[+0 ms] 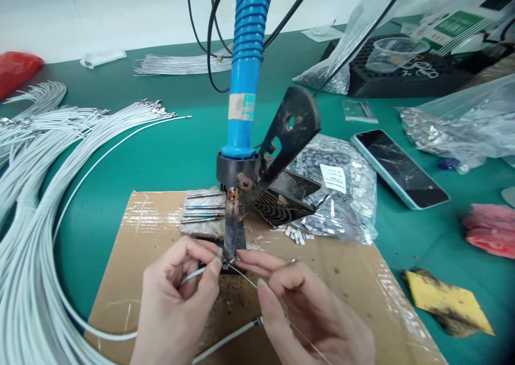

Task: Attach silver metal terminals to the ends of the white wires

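Here, toward the far edge of the cardboard [120, 258], left hand [179, 295] pinches white cable [192, 275], right hand [316, 308] pinches solder wire [243, 276], fingertips [263, 289] best steady, clear of the soldering iron [245, 78].

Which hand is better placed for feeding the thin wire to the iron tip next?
Probably the right hand: it seems to pinch the thin wire, which reaches close to the iron tip. The left hand is busy holding a white cable there.
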A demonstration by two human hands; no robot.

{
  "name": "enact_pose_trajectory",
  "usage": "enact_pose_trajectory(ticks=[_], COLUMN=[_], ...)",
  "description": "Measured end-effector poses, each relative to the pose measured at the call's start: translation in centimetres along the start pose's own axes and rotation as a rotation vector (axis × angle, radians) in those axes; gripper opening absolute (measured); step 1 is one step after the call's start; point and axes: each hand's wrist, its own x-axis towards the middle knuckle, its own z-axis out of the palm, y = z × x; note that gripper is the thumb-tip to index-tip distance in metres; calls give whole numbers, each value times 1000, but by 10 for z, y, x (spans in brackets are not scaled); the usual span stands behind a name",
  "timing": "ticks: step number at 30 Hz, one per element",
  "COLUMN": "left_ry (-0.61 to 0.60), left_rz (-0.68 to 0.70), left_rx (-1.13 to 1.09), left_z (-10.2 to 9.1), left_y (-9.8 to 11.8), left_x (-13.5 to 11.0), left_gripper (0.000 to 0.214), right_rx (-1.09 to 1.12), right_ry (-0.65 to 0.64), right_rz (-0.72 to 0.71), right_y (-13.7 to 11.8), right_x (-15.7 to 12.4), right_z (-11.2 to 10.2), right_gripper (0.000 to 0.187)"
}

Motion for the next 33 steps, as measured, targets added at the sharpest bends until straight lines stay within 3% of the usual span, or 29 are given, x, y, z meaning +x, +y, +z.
enact_pose_trajectory(ticks=[33], left_ry=[-11], left_rz=[29], left_rx=[14], left_z=[-2], left_y=[-3], left_x=[1], left_gripper=[11], right_rx=[-33], right_ry=[-39], right_rz=[21], right_y=[5], right_x=[0], right_z=[-5], right_gripper=[22])
